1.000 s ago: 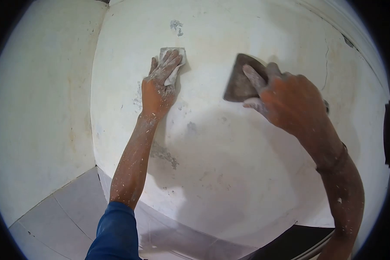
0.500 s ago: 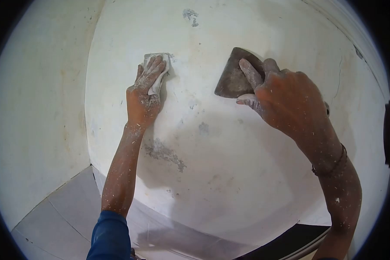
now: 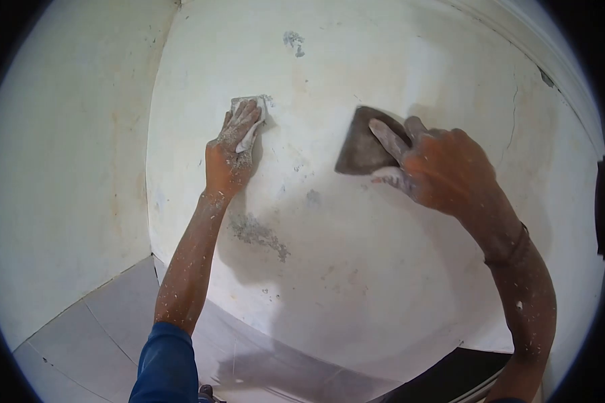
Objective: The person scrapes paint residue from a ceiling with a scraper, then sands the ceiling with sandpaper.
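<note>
Flat against the pale wall (image 3: 383, 269), my left hand (image 3: 232, 151) presses a thin, square-edged pad (image 3: 254, 134) smeared with white. Its fingers lie close together over the pad and hide most of it. My right hand (image 3: 444, 164) grips a wide, dark scraper blade (image 3: 366, 144), with the index finger stretched along its face and the thumb at its lower edge. The blade is slightly blurred and lies close over the wall, right of my left hand. White powder coats the fingers of both hands.
Grey worn patches (image 3: 259, 235) mark the wall below my left hand, and another worn spot (image 3: 293, 43) is higher up. A side wall (image 3: 81, 168) meets it at the left corner. Grey floor tiles (image 3: 101, 322) run along the bottom. A dark opening (image 3: 450, 376) shows at lower right.
My right hand has brought the scraper blade a little lower along the wall. My left hand stays on the same spot with its pad. The camera view has shifted slightly.
</note>
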Demonstrator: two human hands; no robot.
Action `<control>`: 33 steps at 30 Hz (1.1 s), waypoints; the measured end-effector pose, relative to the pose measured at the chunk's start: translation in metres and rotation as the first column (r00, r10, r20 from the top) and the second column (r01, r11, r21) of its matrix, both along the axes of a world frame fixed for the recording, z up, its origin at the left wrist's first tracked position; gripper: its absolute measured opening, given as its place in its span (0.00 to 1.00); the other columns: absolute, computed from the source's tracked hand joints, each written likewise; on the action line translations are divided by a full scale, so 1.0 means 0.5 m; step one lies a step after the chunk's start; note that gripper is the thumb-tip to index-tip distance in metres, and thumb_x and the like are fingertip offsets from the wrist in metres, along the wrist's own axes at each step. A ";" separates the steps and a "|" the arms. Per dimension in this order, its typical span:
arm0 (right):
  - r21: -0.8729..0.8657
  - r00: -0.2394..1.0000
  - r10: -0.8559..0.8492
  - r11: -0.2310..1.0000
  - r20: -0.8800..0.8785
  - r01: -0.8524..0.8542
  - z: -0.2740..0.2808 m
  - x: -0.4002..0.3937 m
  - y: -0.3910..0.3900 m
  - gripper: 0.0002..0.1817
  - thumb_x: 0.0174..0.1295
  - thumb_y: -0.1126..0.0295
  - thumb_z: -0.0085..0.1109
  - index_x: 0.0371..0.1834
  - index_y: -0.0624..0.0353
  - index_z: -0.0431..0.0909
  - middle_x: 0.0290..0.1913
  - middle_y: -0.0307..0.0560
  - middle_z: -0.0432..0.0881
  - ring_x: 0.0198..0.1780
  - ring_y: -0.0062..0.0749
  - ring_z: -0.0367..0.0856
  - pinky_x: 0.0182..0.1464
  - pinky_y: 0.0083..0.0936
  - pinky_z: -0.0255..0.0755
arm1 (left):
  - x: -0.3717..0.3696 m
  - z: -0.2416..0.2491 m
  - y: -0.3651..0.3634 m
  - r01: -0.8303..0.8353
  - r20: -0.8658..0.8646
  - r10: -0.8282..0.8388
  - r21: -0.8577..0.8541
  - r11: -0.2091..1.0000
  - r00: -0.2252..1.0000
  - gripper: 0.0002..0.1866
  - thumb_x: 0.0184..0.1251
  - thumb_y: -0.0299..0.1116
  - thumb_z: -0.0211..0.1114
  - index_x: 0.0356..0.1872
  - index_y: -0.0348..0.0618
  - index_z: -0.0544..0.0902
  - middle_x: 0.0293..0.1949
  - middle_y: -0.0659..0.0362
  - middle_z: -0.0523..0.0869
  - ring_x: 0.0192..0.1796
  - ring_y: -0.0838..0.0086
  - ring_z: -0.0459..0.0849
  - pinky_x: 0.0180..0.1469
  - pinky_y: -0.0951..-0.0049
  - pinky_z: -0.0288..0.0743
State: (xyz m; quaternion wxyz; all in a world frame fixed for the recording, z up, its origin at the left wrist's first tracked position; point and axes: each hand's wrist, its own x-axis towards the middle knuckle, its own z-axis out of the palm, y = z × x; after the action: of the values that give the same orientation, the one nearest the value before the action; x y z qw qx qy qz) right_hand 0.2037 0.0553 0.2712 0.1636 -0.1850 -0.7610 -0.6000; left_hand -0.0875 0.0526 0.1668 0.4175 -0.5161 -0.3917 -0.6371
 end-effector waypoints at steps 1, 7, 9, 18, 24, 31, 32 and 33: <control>0.011 0.999 0.053 0.999 -0.007 -0.053 -0.002 0.003 0.008 0.34 0.56 0.43 0.50 0.58 0.58 0.73 0.32 0.53 0.77 0.21 0.34 0.78 0.23 0.26 0.72 | 0.000 -0.002 0.002 0.002 -0.004 -0.002 0.004 1.000 1.000 0.18 0.62 0.21 0.55 0.53 0.45 0.78 0.57 0.54 0.77 0.64 0.64 0.69 0.69 0.61 0.57; -0.088 0.992 -0.115 0.989 0.057 0.119 -0.025 0.021 -0.028 0.37 0.57 0.39 0.45 0.64 0.54 0.66 0.37 0.54 0.77 0.22 0.35 0.78 0.26 0.28 0.75 | 0.002 0.005 -0.009 -0.024 -0.019 0.024 -0.005 1.000 1.000 0.16 0.64 0.23 0.56 0.52 0.43 0.79 0.56 0.54 0.77 0.64 0.65 0.69 0.69 0.61 0.57; -0.066 0.996 -0.087 0.994 0.035 0.090 -0.030 0.011 -0.005 0.38 0.58 0.39 0.43 0.65 0.53 0.65 0.37 0.54 0.77 0.22 0.35 0.78 0.25 0.27 0.75 | 0.006 -0.005 -0.004 -0.010 -0.012 0.010 -0.023 1.000 1.000 0.15 0.64 0.23 0.55 0.52 0.42 0.79 0.55 0.54 0.78 0.64 0.65 0.69 0.69 0.61 0.58; -0.063 0.983 0.157 0.986 0.096 -0.152 -0.031 0.009 0.019 0.35 0.59 0.39 0.42 0.58 0.56 0.73 0.35 0.54 0.78 0.20 0.33 0.78 0.22 0.28 0.75 | 0.003 -0.006 0.000 0.007 -0.005 -0.007 0.016 1.000 1.000 0.16 0.64 0.23 0.55 0.52 0.43 0.79 0.56 0.54 0.77 0.64 0.65 0.70 0.69 0.62 0.58; 0.001 0.995 0.095 0.996 0.028 -0.095 -0.060 -0.002 0.031 0.33 0.61 0.41 0.40 0.63 0.51 0.68 0.39 0.55 0.78 0.21 0.32 0.79 0.22 0.28 0.75 | 0.023 -0.014 -0.008 0.053 0.107 -0.048 -0.041 0.998 0.993 0.16 0.65 0.23 0.55 0.54 0.44 0.78 0.57 0.54 0.76 0.65 0.67 0.67 0.70 0.64 0.55; -0.117 0.998 0.041 0.993 0.057 -0.034 -0.063 -0.013 0.027 0.33 0.63 0.44 0.41 0.67 0.52 0.62 0.42 0.57 0.76 0.26 0.36 0.81 0.26 0.28 0.77 | 0.011 -0.022 0.007 -0.023 0.008 0.023 0.019 1.000 1.000 0.19 0.63 0.22 0.56 0.54 0.47 0.78 0.57 0.56 0.76 0.64 0.65 0.69 0.69 0.62 0.56; -0.089 0.998 0.055 0.995 0.018 -0.053 -0.072 -0.018 0.031 0.34 0.63 0.44 0.41 0.67 0.53 0.62 0.43 0.57 0.76 0.27 0.37 0.81 0.27 0.29 0.78 | 0.015 -0.025 0.009 -0.013 0.029 0.012 0.022 1.000 1.000 0.19 0.62 0.21 0.56 0.55 0.47 0.77 0.58 0.56 0.76 0.64 0.65 0.69 0.70 0.62 0.56; -0.055 0.997 0.070 0.996 -0.017 -0.071 -0.077 -0.021 0.034 0.34 0.63 0.44 0.42 0.67 0.54 0.62 0.43 0.58 0.76 0.27 0.37 0.82 0.29 0.30 0.78 | 0.015 -0.027 0.015 -0.010 0.032 0.009 0.020 1.000 0.999 0.19 0.62 0.21 0.56 0.55 0.47 0.77 0.58 0.56 0.76 0.64 0.65 0.69 0.70 0.62 0.56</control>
State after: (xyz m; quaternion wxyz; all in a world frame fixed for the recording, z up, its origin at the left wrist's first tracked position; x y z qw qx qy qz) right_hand 0.1933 0.0722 0.2329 0.1851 -0.1670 -0.7822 -0.5710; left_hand -0.0802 0.0599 0.1535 0.4195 -0.4996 -0.3943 -0.6472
